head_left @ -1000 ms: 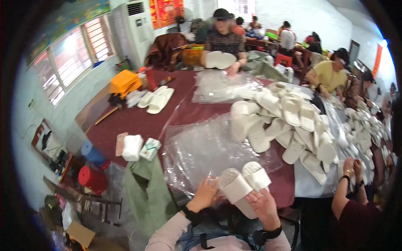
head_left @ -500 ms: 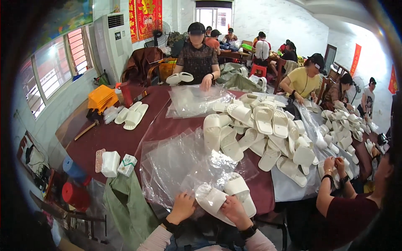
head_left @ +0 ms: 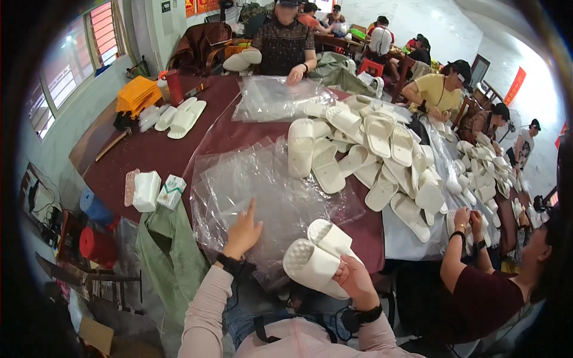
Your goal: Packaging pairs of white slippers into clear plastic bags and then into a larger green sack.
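A pair of white slippers (head_left: pixel 313 267) is gripped in my right hand (head_left: pixel 356 279), held at the table's near edge with the two lying against each other. My left hand (head_left: pixel 243 231) holds nothing. Its index finger points forward over a spread of clear plastic bags (head_left: pixel 230 185), with the thumb apart; whether the fingertip touches the film I cannot tell. Beyond the bags, to the right, rises a loose pile of white slippers (head_left: pixel 382 137).
A white packet (head_left: pixel 146 192) and a small box (head_left: pixel 172 192) lie at the left edge above green cloth (head_left: pixel 170 250). Farther off are a hammer (head_left: pixel 113 145), another slipper pair (head_left: pixel 186 118) and orange packs (head_left: pixel 138 95). A co-worker (head_left: pixel 495 286) sits close on the right.
My left hand has left the slippers' side and moved over the bags, its index finger now stretched out. The right hand keeps the slippers, now turned slightly. The view has tilted downward.
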Available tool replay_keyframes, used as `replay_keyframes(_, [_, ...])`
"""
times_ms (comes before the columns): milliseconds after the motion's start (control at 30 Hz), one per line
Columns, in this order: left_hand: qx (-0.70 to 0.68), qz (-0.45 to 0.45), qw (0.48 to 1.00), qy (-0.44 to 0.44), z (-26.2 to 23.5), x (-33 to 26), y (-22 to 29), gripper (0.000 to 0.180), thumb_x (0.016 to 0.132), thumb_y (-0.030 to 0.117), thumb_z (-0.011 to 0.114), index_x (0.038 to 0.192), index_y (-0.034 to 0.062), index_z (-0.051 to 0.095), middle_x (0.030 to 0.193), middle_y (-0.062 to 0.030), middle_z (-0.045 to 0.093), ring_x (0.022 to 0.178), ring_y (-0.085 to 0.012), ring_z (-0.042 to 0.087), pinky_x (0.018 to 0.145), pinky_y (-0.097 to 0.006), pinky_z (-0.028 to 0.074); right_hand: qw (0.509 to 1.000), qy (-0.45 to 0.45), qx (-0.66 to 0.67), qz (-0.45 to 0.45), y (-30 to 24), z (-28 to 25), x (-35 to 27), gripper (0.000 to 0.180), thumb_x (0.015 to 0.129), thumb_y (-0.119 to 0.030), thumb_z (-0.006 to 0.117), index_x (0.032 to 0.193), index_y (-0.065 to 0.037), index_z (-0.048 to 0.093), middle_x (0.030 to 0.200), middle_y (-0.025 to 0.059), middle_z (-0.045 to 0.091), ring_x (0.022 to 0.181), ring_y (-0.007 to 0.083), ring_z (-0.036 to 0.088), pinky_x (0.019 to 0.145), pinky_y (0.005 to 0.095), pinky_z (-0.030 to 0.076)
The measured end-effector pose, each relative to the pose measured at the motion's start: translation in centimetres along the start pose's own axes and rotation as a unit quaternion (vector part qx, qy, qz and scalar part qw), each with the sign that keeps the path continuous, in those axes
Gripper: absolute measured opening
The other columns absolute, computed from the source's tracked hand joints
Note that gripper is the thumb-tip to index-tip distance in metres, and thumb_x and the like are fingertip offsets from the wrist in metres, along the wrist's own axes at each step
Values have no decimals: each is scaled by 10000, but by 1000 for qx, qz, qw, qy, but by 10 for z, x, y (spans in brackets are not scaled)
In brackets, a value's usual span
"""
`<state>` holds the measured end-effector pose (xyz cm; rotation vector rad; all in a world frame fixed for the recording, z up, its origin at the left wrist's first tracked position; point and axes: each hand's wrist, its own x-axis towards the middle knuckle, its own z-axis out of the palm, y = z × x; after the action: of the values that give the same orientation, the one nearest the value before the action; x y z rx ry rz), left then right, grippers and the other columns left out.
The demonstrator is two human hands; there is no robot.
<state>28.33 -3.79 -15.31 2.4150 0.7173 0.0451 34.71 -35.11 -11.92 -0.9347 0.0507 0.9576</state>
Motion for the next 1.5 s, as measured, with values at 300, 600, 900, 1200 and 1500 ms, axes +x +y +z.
replay_keyframes(300, [157, 125, 976, 80, 16, -5, 0, 441, 822, 272, 613, 1201, 59, 543, 1161, -190, 513, 1031, -363, 519, 853, -447, 451, 994, 68, -71, 39, -6, -18, -34, 335, 935, -298, 452, 1091, -25, 568, 912, 54, 671, 770, 136, 635, 716, 288, 495])
replay_keyframes(600, [207, 357, 910, 29, 50, -68, 25, 507, 848, 458, 570, 1268, 176, 541, 1342, -170, 445, 1235, -353, 391, 1003, -527, 289, 983, 104, -137, 61, -14, -41, -47, 314, 922, -317, 511, 1001, -29, 610, 812, 38, 665, 648, 107, 603, 600, 247, 470])
replay_keyframes(900, [156, 282, 946, 23, 59, -52, 25, 547, 803, 325, 643, 1265, 62, 512, 1320, -137, 474, 1219, -310, 415, 983, -474, 330, 983, 98, -147, 54, -6, -23, -42, 300, 928, -328, 510, 969, -53, 624, 771, 25, 659, 605, 89, 582, 556, 228, 455])
replay_keyframes(1200, [-49, 260, 962, 61, 48, -31, 9, 258, 773, 76, 594, 1023, 26, 631, 1107, -136, 612, 1013, -336, 551, 873, -413, 442, 972, 133, -191, 42, -13, -39, -47, 286, 930, -320, 515, 914, -63, 640, 716, -13, 634, 557, 52, 530, 507, 199, 410])
replay_keyframes(1500, [-215, 215, 953, -4, 26, -28, 23, 187, 869, 158, 575, 989, 52, 671, 1135, -123, 614, 1004, -316, 577, 831, -345, 466, 972, 109, -207, -22, -21, -16, -38, 272, 936, -304, 523, 806, -81, 608, 678, -43, 587, 534, 31, 490, 477, 185, 374])
